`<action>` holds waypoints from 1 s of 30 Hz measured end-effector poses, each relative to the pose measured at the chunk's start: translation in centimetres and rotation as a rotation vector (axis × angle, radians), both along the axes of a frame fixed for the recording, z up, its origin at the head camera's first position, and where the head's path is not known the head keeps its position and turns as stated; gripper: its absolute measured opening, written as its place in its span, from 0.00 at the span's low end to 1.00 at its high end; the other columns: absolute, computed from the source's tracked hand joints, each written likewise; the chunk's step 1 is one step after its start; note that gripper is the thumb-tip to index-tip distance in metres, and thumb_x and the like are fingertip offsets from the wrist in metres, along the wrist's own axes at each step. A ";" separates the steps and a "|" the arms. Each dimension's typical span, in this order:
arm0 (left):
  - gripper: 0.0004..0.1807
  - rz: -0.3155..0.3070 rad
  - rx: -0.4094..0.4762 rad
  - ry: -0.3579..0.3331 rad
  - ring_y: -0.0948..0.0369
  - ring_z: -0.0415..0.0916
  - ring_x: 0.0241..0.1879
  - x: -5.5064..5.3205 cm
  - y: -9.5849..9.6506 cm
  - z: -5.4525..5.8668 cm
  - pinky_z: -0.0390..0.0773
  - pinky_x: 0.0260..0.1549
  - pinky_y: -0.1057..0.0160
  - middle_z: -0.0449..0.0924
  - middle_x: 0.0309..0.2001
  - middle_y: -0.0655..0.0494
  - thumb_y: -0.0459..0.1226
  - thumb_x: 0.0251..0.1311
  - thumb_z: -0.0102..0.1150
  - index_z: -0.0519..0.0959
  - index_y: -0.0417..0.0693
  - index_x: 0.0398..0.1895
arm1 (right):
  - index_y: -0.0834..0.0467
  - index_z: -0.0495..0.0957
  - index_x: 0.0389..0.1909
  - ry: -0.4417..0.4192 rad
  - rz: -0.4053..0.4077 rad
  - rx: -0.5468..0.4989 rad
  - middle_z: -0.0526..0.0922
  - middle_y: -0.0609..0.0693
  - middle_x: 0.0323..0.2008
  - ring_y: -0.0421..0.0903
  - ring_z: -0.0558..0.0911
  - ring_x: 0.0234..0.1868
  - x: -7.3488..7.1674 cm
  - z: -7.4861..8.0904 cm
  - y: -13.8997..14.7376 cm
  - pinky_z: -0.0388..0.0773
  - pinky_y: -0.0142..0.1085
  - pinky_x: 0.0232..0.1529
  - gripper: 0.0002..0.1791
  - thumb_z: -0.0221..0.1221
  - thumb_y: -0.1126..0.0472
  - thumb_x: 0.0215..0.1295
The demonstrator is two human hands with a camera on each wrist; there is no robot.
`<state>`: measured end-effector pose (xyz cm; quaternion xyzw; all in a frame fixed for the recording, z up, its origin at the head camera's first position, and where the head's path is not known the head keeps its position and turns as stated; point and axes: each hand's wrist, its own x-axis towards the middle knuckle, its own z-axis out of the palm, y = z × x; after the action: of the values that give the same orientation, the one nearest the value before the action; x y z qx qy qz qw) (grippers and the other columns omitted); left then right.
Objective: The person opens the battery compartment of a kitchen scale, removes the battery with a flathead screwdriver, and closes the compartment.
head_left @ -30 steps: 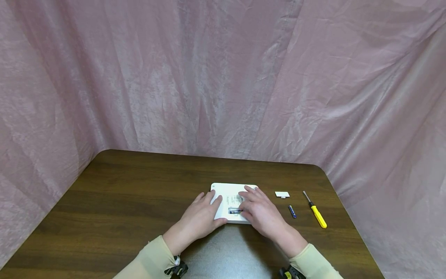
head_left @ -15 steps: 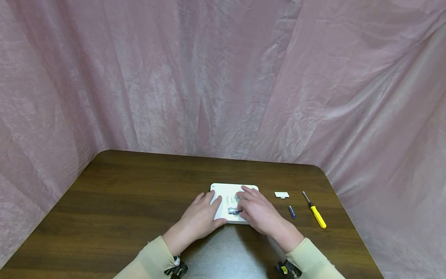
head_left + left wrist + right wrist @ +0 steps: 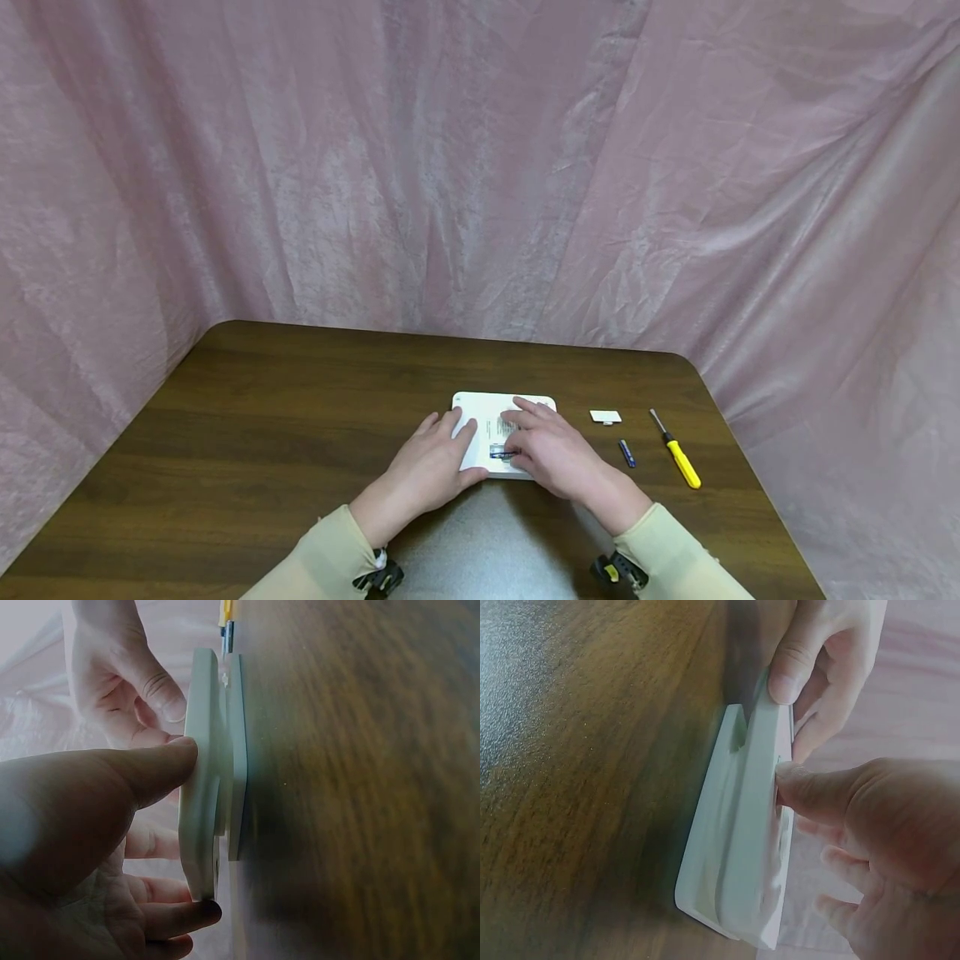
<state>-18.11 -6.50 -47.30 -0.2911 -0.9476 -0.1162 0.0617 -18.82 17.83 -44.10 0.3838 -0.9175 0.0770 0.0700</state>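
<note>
A flat white device (image 3: 480, 408), its printed label and battery compartment facing up, lies on the table. One dark battery (image 3: 498, 455) shows in that compartment, partly covered by the right fingers. My right hand (image 3: 551, 454) reaches over from the right side, thumb and forefinger at the battery, the other fingers spread above the label. In the right wrist view, the right thumb (image 3: 802, 784) bends down to the compartment. My left hand (image 3: 431, 467) grips the device's left side, with the left thumb (image 3: 161, 769) on its near edge and fingers over the top.
Right of the device lie a small white battery cover (image 3: 605, 417), a second blue battery (image 3: 627, 453) and a screwdriver (image 3: 681, 458) with a yellow handle. Pink cloth (image 3: 480, 167) hangs behind the brown wooden table (image 3: 322, 400).
My right hand has shifted slightly left over the compartment, its fingers staying at the battery. The left hand keeps its place on the device.
</note>
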 end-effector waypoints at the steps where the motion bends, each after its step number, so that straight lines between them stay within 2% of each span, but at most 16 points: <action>1: 0.41 0.001 -0.001 -0.003 0.40 0.73 0.74 0.0 0.0 0.1 0.69 0.77 0.41 0.74 0.72 0.31 0.59 0.72 0.71 0.78 0.37 0.74 | 0.56 0.92 0.43 -0.004 0.000 0.000 0.84 0.60 0.66 0.64 0.73 0.77 0.0 0.0 0.0 0.70 0.58 0.77 0.07 0.78 0.63 0.66; 12: 0.41 -0.014 0.008 -0.004 0.40 0.73 0.73 0.2 0.2 0.1 0.69 0.76 0.41 0.75 0.72 0.31 0.58 0.71 0.73 0.79 0.37 0.74 | 0.56 0.88 0.36 -0.072 -0.030 -0.013 0.84 0.60 0.66 0.65 0.72 0.78 -0.2 -0.4 -0.1 0.67 0.54 0.80 0.05 0.76 0.63 0.68; 23: 0.41 -0.016 0.018 0.009 0.40 0.75 0.72 0.1 0.3 0.1 0.70 0.75 0.40 0.76 0.71 0.30 0.58 0.70 0.74 0.79 0.37 0.73 | 0.55 0.87 0.31 -0.049 -0.094 -0.085 0.85 0.61 0.64 0.67 0.72 0.78 0.2 -0.8 0.4 0.68 0.57 0.79 0.08 0.77 0.61 0.68; 30: 0.40 -0.019 0.023 0.008 0.40 0.75 0.72 0.2 0.3 0.2 0.70 0.75 0.40 0.76 0.70 0.31 0.57 0.71 0.73 0.79 0.36 0.73 | 0.56 0.89 0.35 -0.031 -0.094 -0.115 0.85 0.60 0.63 0.67 0.72 0.77 0.9 -0.8 0.9 0.68 0.58 0.79 0.05 0.78 0.62 0.66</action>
<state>-17.88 -6.18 -47.05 -0.2999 -0.9431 -0.1264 0.0679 -17.89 18.74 -44.86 0.3342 -0.9297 0.1323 0.0811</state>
